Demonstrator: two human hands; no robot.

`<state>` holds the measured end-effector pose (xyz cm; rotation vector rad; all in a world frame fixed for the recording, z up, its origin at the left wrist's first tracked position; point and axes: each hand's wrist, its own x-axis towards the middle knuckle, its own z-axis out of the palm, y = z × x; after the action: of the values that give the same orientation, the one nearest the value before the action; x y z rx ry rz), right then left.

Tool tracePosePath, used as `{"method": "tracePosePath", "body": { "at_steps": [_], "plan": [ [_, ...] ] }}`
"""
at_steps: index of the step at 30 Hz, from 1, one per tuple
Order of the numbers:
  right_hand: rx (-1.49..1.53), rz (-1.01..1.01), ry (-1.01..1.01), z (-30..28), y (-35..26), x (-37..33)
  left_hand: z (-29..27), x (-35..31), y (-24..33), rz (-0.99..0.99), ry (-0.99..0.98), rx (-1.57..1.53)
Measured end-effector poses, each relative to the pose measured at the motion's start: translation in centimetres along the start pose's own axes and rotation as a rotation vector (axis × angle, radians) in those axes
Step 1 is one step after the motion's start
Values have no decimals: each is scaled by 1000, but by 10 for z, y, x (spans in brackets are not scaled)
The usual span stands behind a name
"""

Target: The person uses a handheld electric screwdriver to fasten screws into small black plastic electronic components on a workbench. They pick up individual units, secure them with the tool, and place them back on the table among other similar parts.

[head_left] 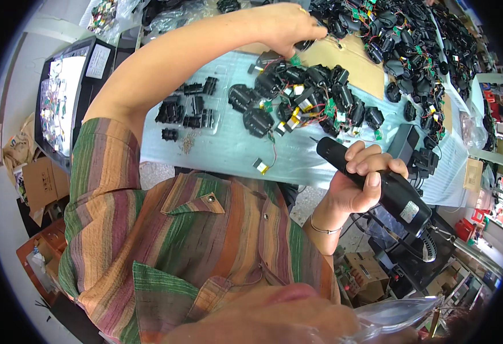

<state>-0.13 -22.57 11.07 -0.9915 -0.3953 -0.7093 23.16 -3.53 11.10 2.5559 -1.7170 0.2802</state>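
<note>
My right hand [366, 178] grips a black electric screwdriver [398, 198], its bit pointing up and left over the table; a coiled cord leaves its rear end. My left hand [289, 28] reaches across to the far side, fingers curled down over a black plastic housing [304, 45], mostly hidden under them. Below it lies a heap of black housings [320, 86] with green circuit boards, thin wires and small silver-and-yellow batteries. One battery [260, 166] hangs out on its wires toward the near edge. Left of the heap, smaller black parts [197, 106] lie partly in a clear tray [223, 114].
Small screws [187, 142] lie scattered near the black parts. A larger pile of black housings [400, 46] covers the far right, beside brown cardboard [360, 63]. At left stands a screen [62, 103]. A dark box-shaped thing [403, 141] sits right of the screwdriver.
</note>
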Motion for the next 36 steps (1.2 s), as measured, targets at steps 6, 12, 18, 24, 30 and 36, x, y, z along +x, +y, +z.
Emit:
{"method": "tracePosePath", "body": {
  "at_steps": [6, 12, 18, 24, 30, 36],
  "plan": [
    [38, -18, -27, 3, -10, -15, -60, -82, 88, -360, 301, -226],
    [146, 95, -75, 22, 1, -10, -12, -171, 201, -475, 322, -361],
    [227, 308, -276, 60, 53, -29, 53, -189, 250, -610, 482, -255],
    [211, 374, -401, 96, 91, -69, 58, -217, 253, -554, 597, -162],
    [186, 322, -495, 100, 108, -85, 59, -253, 248, -795, 540, -13],
    [187, 351, -481, 99, 113, -93, 55, -254, 239, -952, 527, -16]
  ]
}}
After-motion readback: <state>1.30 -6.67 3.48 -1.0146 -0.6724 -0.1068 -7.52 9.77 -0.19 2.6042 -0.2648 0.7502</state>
